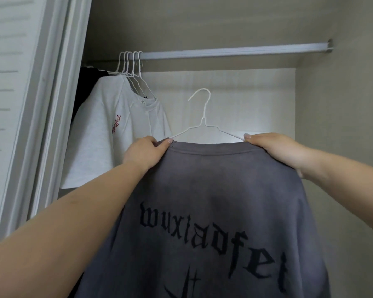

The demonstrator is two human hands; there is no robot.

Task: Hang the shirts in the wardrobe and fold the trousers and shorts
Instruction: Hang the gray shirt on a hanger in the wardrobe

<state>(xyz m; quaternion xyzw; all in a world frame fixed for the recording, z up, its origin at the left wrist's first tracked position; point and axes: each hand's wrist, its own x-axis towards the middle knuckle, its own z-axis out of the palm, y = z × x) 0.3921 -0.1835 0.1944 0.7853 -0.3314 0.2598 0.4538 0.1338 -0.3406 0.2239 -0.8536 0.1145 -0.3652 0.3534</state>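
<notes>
1. Hanging a shirt is the step in hand: a grey shirt (213,211) already sits on a white wire hanger (202,123), held up inside the wardrobe below the rail (235,51) and not yet hooked on it.

2. The left hand (144,152) grips the shirt's shoulder below the rail, fingers (168,141) curled and clamped on cloth and wire at the collar's left end; the right hand (274,149) does the same at the collar's right end, its fingers folded over the fabric.

3. The next move, as I judge it, calls for lifting the hanger until its hook clears the rail, then lowering it onto the bare stretch of rail directly above — to the right of the clothes already hanging there.

4. The rail is a straight, pale metal bar with a smooth face. Toward its left end hang several thin white wire hangers (131,63), bunched close together.

5. Below those hangers hangs a white shirt (108,134) with small red lettering — soft, matte, seamed at the shoulder. Something dark (84,89) hangs further left along the rail, mostly hidden.

6. The grey shirt looks thick and faded, with dark gothic lettering; it drapes heavily and should swing once released.

7. A white slatted door (11,93) stands left of the rail.
</notes>
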